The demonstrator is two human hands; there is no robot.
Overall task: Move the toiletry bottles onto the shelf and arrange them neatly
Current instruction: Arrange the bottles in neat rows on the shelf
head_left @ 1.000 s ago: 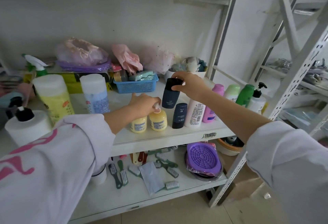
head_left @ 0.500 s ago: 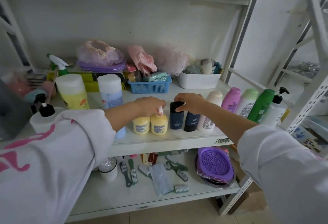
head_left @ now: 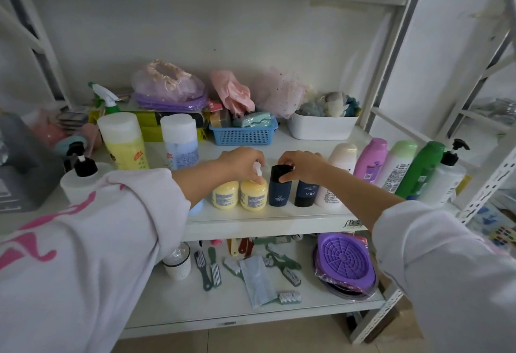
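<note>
A row of bottles stands along the front of the white shelf [head_left: 268, 214]. My right hand [head_left: 300, 165] grips the black cap of a dark blue bottle [head_left: 279, 193], which stands upright on the shelf beside a second dark blue bottle [head_left: 305, 194]. My left hand [head_left: 243, 162] is closed over the white pump of a yellow bottle [head_left: 253, 194]; another yellow bottle [head_left: 225, 194] stands touching it on the left. To the right stand a white bottle [head_left: 339, 162], a pink bottle [head_left: 371, 161], a pale green-capped bottle [head_left: 398, 167], a green bottle [head_left: 421, 169] and a white pump bottle [head_left: 444, 179].
Behind stand a large yellow bottle [head_left: 122, 143], a blue-filled bottle [head_left: 180, 140], a blue basket [head_left: 243, 134] and a white tub [head_left: 321, 129]. A white pump dispenser [head_left: 83, 179] is at the left. The lower shelf [head_left: 173, 305] holds brushes and a purple round tray [head_left: 344, 264].
My right hand brought the dark blue bottle down from the air and set it on the shelf between the yellow bottle and the other dark bottle. My left hand stayed on the yellow pump.
</note>
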